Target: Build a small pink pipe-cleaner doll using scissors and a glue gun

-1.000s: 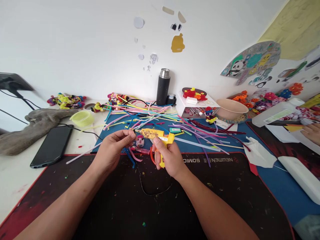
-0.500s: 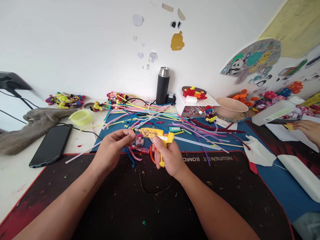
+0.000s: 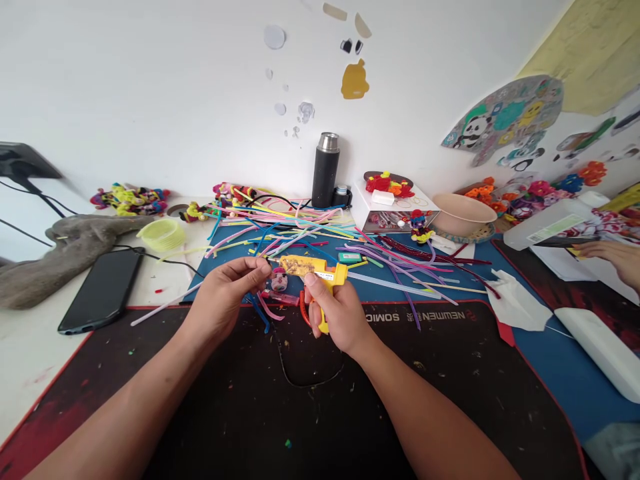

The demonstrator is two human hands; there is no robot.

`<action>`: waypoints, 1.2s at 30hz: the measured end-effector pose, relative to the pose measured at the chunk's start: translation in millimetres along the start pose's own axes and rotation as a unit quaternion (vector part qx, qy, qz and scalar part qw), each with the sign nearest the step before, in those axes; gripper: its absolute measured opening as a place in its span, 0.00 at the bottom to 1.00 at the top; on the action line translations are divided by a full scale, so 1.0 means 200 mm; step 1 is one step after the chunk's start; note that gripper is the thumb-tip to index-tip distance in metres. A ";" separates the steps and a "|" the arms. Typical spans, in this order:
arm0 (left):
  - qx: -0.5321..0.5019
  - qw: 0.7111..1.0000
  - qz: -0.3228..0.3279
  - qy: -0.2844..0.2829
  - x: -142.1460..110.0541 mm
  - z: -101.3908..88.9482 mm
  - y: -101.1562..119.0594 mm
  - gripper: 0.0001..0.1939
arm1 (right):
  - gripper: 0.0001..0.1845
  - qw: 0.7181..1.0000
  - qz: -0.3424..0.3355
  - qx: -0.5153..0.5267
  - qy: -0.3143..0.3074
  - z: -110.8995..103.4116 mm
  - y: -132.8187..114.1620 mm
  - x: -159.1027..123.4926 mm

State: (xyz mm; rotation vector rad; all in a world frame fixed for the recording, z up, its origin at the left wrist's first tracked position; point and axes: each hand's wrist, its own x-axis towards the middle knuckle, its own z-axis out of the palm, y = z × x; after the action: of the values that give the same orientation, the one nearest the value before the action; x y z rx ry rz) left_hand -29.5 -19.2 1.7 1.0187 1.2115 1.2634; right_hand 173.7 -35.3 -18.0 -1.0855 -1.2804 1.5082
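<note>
My right hand (image 3: pixel 333 307) is wrapped round the handle of a yellow hot glue gun (image 3: pixel 300 265), its nozzle pointing left. A clear glue stick (image 3: pixel 385 283) juts from the gun's back end. My left hand (image 3: pixel 235 283) is closed in a pinch at the nozzle tip; what the fingertips hold is small and dark, too hidden to name. Beneath the gun sit a small pink-and-white object (image 3: pixel 279 280) and a loop of red-orange material (image 3: pixel 303 308). The gun's black cord (image 3: pixel 310 385) curves over the dark desk mat (image 3: pixel 320 433).
Many coloured pipe cleaners (image 3: pixel 300 227) lie behind my hands. A black thermos (image 3: pixel 326 172) stands by the wall near a white box (image 3: pixel 367 217). To the left are a phone (image 3: pixel 103 290) and driftwood (image 3: pixel 75 250). At far right, another person's hand (image 3: pixel 613 257) is over white paper.
My hands and the glue gun stay almost in place. At the right, the other person's hand has shifted slightly over the paper.
</note>
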 end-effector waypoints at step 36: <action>-0.009 1.000 0.006 -0.018 0.01 -0.01 -0.02 0.17 | 0.35 1.000 -0.001 -0.002 0.005 0.00 -0.01 -0.01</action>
State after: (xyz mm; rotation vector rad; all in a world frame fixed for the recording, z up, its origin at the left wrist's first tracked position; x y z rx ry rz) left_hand -31.7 -18.0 -2.8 1.0331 1.1669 1.2586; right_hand 174.5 -36.5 -15.4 -1.0926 -1.2781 1.4989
